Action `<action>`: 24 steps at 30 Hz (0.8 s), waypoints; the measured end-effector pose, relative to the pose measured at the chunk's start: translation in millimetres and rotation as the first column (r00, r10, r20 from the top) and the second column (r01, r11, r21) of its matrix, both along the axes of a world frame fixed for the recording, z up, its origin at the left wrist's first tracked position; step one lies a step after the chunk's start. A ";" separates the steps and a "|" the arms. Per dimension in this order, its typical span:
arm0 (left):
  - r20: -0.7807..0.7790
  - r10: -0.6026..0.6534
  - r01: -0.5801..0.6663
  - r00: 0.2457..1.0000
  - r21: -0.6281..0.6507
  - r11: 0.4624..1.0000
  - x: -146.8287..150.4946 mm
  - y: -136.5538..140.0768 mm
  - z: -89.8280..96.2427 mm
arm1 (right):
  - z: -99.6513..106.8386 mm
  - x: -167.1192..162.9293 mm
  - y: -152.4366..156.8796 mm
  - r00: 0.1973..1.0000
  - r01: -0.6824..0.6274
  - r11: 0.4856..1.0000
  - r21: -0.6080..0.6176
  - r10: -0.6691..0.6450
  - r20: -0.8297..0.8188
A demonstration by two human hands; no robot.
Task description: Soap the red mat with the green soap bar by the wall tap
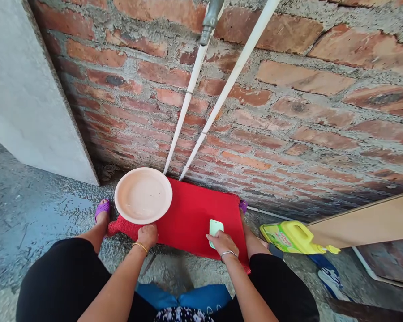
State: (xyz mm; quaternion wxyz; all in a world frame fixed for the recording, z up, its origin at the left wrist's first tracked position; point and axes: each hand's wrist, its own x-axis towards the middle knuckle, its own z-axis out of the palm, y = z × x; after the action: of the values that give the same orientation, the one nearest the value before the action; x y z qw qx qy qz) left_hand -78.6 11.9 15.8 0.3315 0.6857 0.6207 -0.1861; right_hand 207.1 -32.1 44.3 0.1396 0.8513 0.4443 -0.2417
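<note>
A red mat (201, 214) lies spread on the wet floor between my feet. My left hand (148, 235) is closed at its near edge, gripping the mat just below a pale pink basin (143, 195). The basin rests toward the mat's left end and looks to hold a little water. Over the mat's right half, my right hand (224, 243) is closed around a light green scrub brush (216, 226), whose flat back with a small hole faces up. The bristle side is hidden from view.
A brick wall (174, 76) with two white pipes (218, 105) and a grey tap (210, 22) rises ahead. On the right lie a yellow detergent jug (292, 237) and a blue slipper (329, 275) near a tan board (362, 219). A grey slab (36, 89) leans at left.
</note>
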 end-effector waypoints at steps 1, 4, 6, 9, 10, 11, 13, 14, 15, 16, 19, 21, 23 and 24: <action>0.001 -0.001 0.001 1.000 -0.007 1.000 2.1 -0.3 1.9 | 0.9 -3.3 4.0 1.000 -0.003 1.000 0.014 0.003 -0.007; -0.011 -0.007 0.007 1.000 -0.033 0.999 6.9 -2.0 8.3 | 3.2 -39.0 27.4 0.997 -0.056 0.997 0.050 0.059 -0.044; -0.020 -0.026 0.025 0.999 -0.045 0.999 8.2 -3.7 11.9 | 4.3 -73.4 47.7 0.989 -0.112 0.992 0.061 0.117 -0.086; -0.031 -0.055 0.053 0.998 -0.050 0.997 8.8 -5.4 15.0 | 3.9 -119.0 73.5 0.962 -0.204 0.973 0.111 0.221 -0.162; -0.032 -0.061 0.060 0.998 -0.046 0.997 9.1 -5.5 15.5 | 3.0 -129.5 79.4 0.951 -0.228 0.965 0.131 0.249 -0.182; -0.034 -0.065 0.064 0.997 -0.044 0.997 9.5 -5.3 15.6 | 1.7 -136.8 83.7 0.942 -0.245 0.958 0.146 0.271 -0.196; -0.043 -0.074 0.073 0.996 -0.040 0.997 11.1 -4.2 14.8 | -0.9 -141.3 87.6 0.935 -0.257 0.954 0.156 0.286 -0.211; -0.050 -0.083 0.081 0.995 -0.040 0.996 12.1 -3.4 13.7 | -1.9 -138.6 87.3 0.936 -0.253 0.955 0.152 0.281 -0.211; -0.057 -0.090 0.088 0.994 -0.043 0.995 13.2 -2.6 12.4 | -2.5 -132.7 85.9 0.940 -0.246 0.958 0.146 0.273 -0.206; -0.064 -0.095 0.092 0.993 -0.043 0.995 14.2 -1.9 10.8 | -2.6 -123.8 83.3 0.945 -0.236 0.962 0.139 0.261 -0.196; -0.072 -0.108 0.106 0.992 -0.030 0.994 16.4 -0.5 6.3 | -0.4 -82.2 71.3 0.970 -0.181 0.977 0.111 0.196 -0.146; -0.075 -0.114 0.113 0.991 -0.023 0.993 17.1 -0.4 5.0 | 2.3 -45.9 61.2 0.986 -0.121 0.990 0.074 0.129 -0.109; -0.083 -0.121 0.120 0.989 -0.021 0.993 17.7 -0.5 5.3 | 5.2 -6.8 50.0 0.997 -0.040 0.999 0.032 0.042 -0.068; -0.090 -0.123 0.122 0.988 -0.022 0.992 18.0 -0.6 5.8 | 6.7 12.7 44.1 0.999 0.005 1.000 0.012 -0.004 -0.047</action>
State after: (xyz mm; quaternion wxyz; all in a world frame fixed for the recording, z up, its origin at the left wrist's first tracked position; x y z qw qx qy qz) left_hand -60.6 11.3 21.7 0.2961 0.7107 0.5903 -0.2424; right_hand 219.8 12.1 51.0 0.1235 0.8473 0.4468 -0.2592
